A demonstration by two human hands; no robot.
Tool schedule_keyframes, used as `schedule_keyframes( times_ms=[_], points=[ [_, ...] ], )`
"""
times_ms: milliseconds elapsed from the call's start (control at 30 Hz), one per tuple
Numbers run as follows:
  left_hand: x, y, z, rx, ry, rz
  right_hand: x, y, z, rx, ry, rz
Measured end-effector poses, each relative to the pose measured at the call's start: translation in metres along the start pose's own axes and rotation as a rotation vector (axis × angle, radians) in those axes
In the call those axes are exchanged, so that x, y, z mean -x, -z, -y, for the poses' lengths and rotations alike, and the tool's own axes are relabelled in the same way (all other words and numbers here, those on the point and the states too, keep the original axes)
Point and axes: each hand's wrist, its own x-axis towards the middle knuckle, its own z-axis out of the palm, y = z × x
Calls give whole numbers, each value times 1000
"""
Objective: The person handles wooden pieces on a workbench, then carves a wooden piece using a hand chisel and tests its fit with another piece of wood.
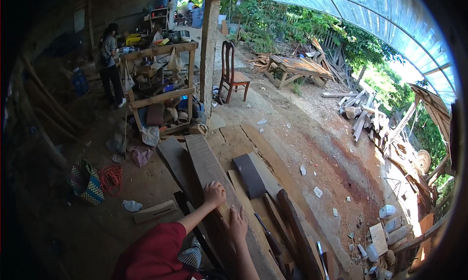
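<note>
A: Plank first: the long grey weathered wooden plank (207,165) lies on the dirt floor (122,216), its long axis running from the near end by the person up and slightly left, toward the rough wooden rack of clutter (163,92).

B: And the hands?

A: Both rest on its near half. The left hand (214,193) sits on the left edge with fingers curled over the top face. The right hand (236,225) lies flat on the plank just behind it, fingers spread and open, gripping nothing.

B: What crowds it?

A: A darker plank (176,164) lies touching along the left edge. To the right, a dark grey rectangular board (249,175) lies on paler boards, with more timbers just beside. Left of the stack the floor holds an orange coiled cord (111,176) and a checkered woven basket (87,182), well apart. The far end stops near the rack. Another person (110,63) stands beyond it.
</note>
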Motion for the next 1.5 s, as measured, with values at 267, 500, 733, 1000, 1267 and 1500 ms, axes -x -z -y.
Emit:
schedule_keyframes(
  times_ms=[267, 500, 733, 1000, 1267, 1500],
  points=[
    [188, -8, -221, 230, -238, 274, 256, 134, -68, 102, -264, -3],
    [250, -12, -308, 506, -258, 348, 340, 174, -81, 278, -267, -17],
    [160, 10, -210, 547, -111, 466, 228, 133, -57, 407, -41, -93],
    [1, -36, -29, 220, -141, 149, 32, 11, 1, 281, -66, -111],
    [-50, -50, 10, 53, 2, 127, -37, -12, -8, 156, -4, -42],
    [65, -38, -115, 98, -34, 152, 96, 56, -77, -6, -103, -3]
  ],
)
